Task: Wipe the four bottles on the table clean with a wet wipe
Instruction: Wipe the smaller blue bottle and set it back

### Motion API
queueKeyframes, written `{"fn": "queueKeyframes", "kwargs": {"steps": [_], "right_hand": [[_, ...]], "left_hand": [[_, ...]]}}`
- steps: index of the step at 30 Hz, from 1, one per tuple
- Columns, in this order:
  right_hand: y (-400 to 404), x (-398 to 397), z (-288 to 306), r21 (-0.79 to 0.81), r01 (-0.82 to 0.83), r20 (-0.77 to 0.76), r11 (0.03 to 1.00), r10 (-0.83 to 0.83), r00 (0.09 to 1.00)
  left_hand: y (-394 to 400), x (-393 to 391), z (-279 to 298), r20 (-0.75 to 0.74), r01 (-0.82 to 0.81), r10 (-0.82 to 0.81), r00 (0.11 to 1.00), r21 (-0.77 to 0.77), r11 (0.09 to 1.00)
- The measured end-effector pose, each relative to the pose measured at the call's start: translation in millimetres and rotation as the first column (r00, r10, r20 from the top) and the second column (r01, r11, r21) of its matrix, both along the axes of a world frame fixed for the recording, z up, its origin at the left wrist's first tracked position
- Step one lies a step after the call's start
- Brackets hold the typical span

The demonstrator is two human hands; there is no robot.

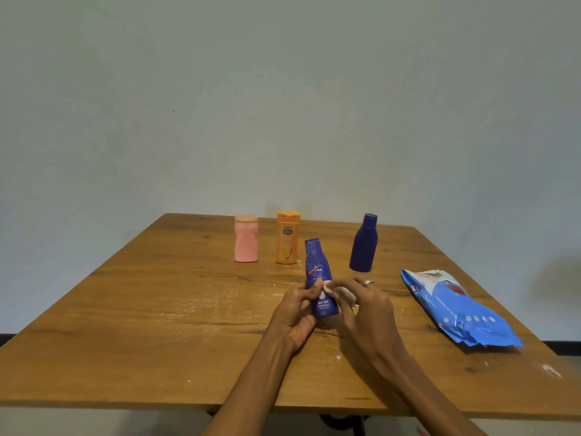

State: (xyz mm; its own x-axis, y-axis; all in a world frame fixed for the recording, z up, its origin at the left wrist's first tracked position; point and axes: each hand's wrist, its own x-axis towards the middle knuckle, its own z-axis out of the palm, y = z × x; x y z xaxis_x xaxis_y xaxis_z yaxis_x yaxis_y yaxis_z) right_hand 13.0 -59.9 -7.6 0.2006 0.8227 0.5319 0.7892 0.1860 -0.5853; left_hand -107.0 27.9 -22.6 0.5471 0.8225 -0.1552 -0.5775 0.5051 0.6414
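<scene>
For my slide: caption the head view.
Left hand holds blue Nivea bottle; right hand wipes it with wet wipe.

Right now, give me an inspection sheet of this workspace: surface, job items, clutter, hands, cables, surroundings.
Surface: wooden table, whitish smears mid-top.
Job's things: pink bottle, orange bottle, plain blue bottle upright at back; labelled blue bottle held; wet wipe against it; wipes pack lying right.
Clutter: nothing seen.
Hands: left hand grips labelled bottle; right hand holds wipe, wears ring.
Cables: nothing seen.
Surroundings: plain wall.
</scene>
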Motion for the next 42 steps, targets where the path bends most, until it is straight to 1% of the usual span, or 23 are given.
{"fn": "queueKeyframes", "kwargs": {"steps": [3,6,9,11,13,15,18,25,28,31,32,34,35,37,38,40,42], "right_hand": [[-10.8,0.8,-12.7,-0.02,-0.004,-0.022,1.0,0.003,1.0],[-13.7,2.0,-21.0,-0.034,0.038,-0.014,0.999,-0.039,0.999],[-12.9,-1.8,-26.0,-0.002,0.088,-0.021,0.996,-0.088,0.996],[-12.6,-7.1,-28.2,0.012,0.113,-0.036,0.993,-0.113,0.993],[-13.0,-14.1,-30.3,0.019,0.106,-0.034,0.994,-0.105,0.994],[-13.2,-21.0,-31.8,0.001,0.089,0.005,0.996,-0.089,0.996],[-12.9,-26.3,-34.0,-0.037,0.088,0.06,0.995,-0.086,0.995],[-12.5,-27.5,-26.8,0.019,0.11,0.055,0.994,-0.111,0.992],[-10.0,-26.3,-11.6,0.087,0.063,0.09,0.994,-0.071,0.993],[4.7,-14.7,7.3,0.114,0.042,0.037,0.993,-0.047,0.998],[10.1,-9.6,13.9,0.1,0.05,0.011,0.994,-0.051,0.999],[16.9,-4.9,22.5,0.114,0.053,0.014,0.992,-0.055,0.998],[16.0,-4.2,22.8,0.122,0.032,0.03,0.992,-0.036,0.999],[3.2,-8.7,18.0,0.112,-0.06,0.004,0.992,0.06,0.998],[-4.4,-10.0,10.7,0.108,-0.099,0.025,0.989,0.097,0.995],[-18.2,-11.7,-1.7,0.057,-0.092,0.137,0.994,0.084,0.987],[-24.5,-8.1,-9.8,0.013,-0.098,0.206,0.995,0.093,0.974]], "left_hand": [[2.3,1.3,0.3,0.03,0.003,-0.002,1.0,-0.009,1.0],[1.7,2.8,1.2,-0.002,0.008,-0.008,1.0,0.019,1.0],[2.0,4.0,0.8,-0.028,0.0,0.001,1.0,0.047,0.999],[4.7,4.8,0.0,0.034,0.021,-0.021,0.999,0.0,1.0],[7.3,4.4,-1.0,0.097,0.084,-0.079,0.992,-0.046,0.995],[8.3,4.5,-3.3,0.092,0.132,-0.129,0.987,-0.033,0.991],[7.8,4.5,-6.1,0.06,0.15,-0.149,0.987,-0.007,0.989],[8.8,5.2,-5.8,0.055,0.13,-0.132,0.99,0.036,0.991],[12.4,5.2,-10.6,0.064,0.145,-0.148,0.987,0.052,0.988],[11.2,6.3,-13.9,0.095,0.136,-0.144,0.985,0.08,0.987],[9.7,6.6,-13.8,0.098,0.13,-0.139,0.985,0.091,0.987],[8.5,7.1,-13.6,0.101,0.111,-0.121,0.988,0.091,0.99],[8.7,6.9,-14.0,0.098,0.104,-0.113,0.989,0.091,0.99],[11.1,5.0,-15.7,0.075,0.094,-0.101,0.992,0.09,0.991],[11.3,4.5,-15.4,0.06,0.095,-0.1,0.993,0.087,0.992],[9.4,3.2,-11.2,0.021,0.095,-0.096,0.995,0.074,0.993],[7.8,3.5,-7.6,-0.018,0.089,-0.088,0.996,0.073,0.993]]}}
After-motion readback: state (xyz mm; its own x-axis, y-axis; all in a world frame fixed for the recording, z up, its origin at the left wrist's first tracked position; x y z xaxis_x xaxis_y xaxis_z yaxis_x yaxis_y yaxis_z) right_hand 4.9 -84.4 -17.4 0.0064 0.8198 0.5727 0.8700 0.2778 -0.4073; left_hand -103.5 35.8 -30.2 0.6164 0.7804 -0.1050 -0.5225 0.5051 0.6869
